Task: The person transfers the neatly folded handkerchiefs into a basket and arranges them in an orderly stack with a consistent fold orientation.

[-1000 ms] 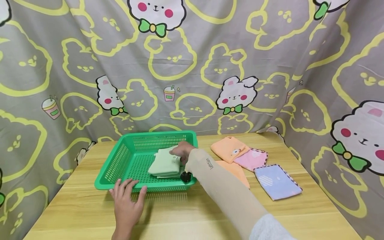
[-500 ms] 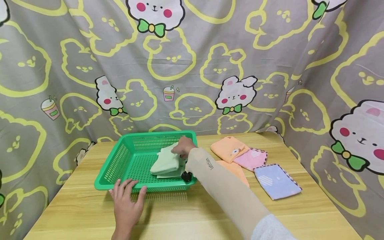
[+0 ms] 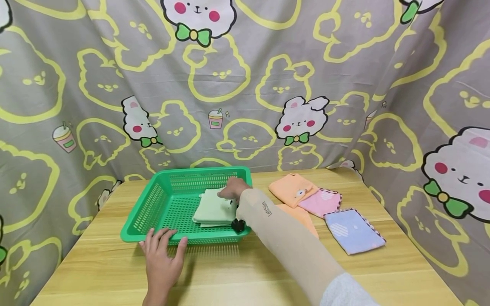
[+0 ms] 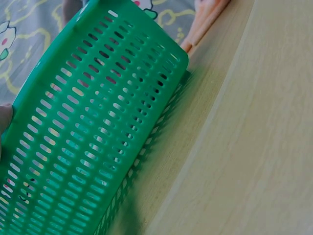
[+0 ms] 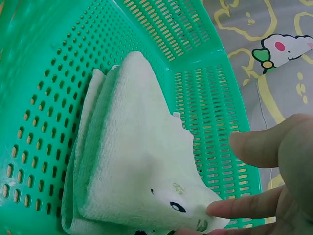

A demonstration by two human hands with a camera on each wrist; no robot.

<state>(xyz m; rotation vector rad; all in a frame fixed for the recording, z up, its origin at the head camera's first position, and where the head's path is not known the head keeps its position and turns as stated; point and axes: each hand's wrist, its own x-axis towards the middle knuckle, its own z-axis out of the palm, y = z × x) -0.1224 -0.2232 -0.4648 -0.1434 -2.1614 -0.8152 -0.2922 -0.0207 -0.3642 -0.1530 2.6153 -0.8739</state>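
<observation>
A folded pale green towel (image 3: 212, 208) with an embroidered face lies at the right end of a green slotted plastic basket (image 3: 135, 223); in the right wrist view its folded layers (image 5: 132, 147) show. My right hand (image 3: 233, 190) reaches over the towel. Up close, the right hand (image 5: 279, 181) has its thumb raised off the cloth and a fingertip touching the towel's edge; its lower fingers are cut off by the frame. My left hand (image 3: 162, 263) rests on the basket's near rim, fingers spread. One of its digits (image 4: 5, 117) shows at the rim in the left wrist view.
Right of the basket lie an orange towel (image 3: 291, 189), a pink towel (image 3: 323, 203), a blue towel (image 3: 354, 231) and another orange cloth (image 3: 300, 216) partly behind the right sleeve. A patterned curtain (image 3: 245, 85) stands behind the wooden table (image 3: 229, 276).
The green towel has shifted slightly right in the basket. Its top, lifted and tilted half a second ago, now lies flat with the face showing. The left hand has stayed on the rim.
</observation>
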